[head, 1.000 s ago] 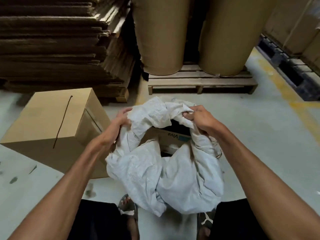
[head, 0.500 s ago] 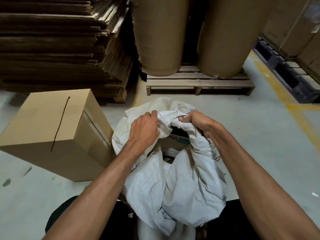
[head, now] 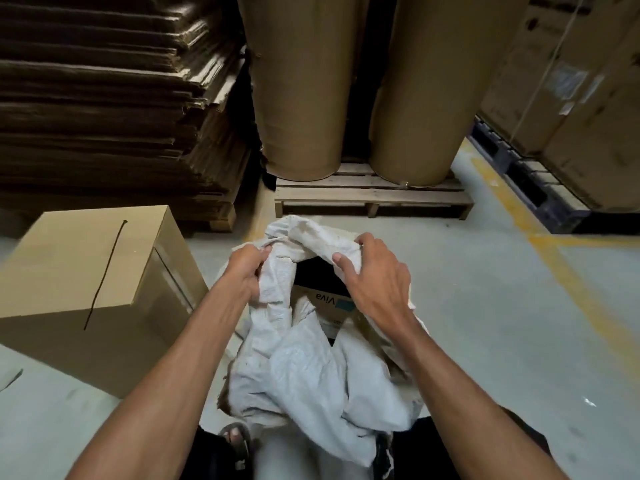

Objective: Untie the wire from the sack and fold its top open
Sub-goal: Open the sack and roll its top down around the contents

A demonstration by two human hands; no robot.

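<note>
Sack (head: pixel 311 372) open; box (head: pixel 332 306) inside; hands grip rim.

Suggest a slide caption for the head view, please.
Both hands, left and right, grip the white sack's open top.

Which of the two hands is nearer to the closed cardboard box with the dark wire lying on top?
The left. The left hand grips the white sack rim on the side facing the cardboard box. The right hand holds the rim on the sack's far side from it.
</note>
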